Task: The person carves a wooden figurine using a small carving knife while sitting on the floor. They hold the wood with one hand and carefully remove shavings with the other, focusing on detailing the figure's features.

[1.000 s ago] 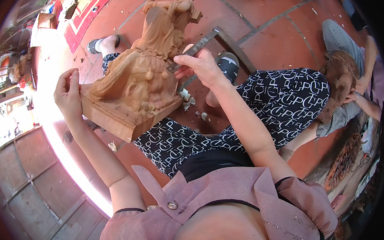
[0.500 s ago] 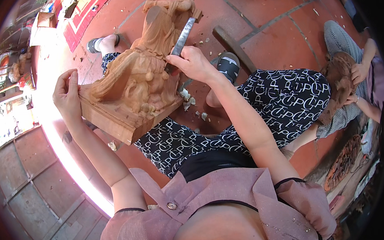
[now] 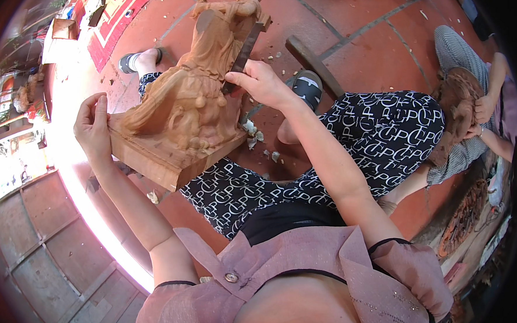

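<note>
Surface work seems in hand on the carved wooden figure [image 3: 198, 103], between the person's legs [image 3: 383, 124]: the right hand's [image 3: 259, 84] fingers grasp a flat tool [image 3: 245, 51] alongside it, while the left hand [image 3: 94, 125] sits at the base's [image 3: 144, 160] left corner, its grip unclear. Another stroke likely calls for a steady base; unlike 0.5 s ago, the tool looks dark, not shiny.

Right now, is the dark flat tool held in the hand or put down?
Held. The right hand grips the dark flat tool near its lower end, and its upper part sticks out.
</note>
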Demonstrator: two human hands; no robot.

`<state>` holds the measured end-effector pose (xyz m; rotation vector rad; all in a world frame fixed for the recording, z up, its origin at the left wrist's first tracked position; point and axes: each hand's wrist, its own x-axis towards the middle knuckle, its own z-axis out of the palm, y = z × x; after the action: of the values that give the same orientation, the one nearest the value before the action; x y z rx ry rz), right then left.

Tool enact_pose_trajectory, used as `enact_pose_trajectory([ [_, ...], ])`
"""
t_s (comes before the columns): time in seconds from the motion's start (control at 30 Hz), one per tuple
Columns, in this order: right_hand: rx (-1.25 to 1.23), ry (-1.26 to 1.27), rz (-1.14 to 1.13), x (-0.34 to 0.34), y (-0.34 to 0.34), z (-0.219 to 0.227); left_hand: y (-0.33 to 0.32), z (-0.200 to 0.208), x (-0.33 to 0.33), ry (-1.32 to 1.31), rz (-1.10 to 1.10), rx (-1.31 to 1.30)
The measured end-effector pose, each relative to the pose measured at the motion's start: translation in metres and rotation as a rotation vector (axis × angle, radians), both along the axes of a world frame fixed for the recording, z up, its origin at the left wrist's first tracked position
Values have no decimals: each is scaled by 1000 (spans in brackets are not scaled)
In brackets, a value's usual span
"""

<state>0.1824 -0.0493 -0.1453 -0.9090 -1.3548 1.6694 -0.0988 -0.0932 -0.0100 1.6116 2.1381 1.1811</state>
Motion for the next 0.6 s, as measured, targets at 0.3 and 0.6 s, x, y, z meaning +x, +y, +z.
enact_pose_trajectory([
  [0.3,232,-335,-122,-1,1,-5,0,1,0,-8,2,-20],
  [0.6,228,-169,-208,-7,-7,-13,-1,1,1,29,15,-24],
])
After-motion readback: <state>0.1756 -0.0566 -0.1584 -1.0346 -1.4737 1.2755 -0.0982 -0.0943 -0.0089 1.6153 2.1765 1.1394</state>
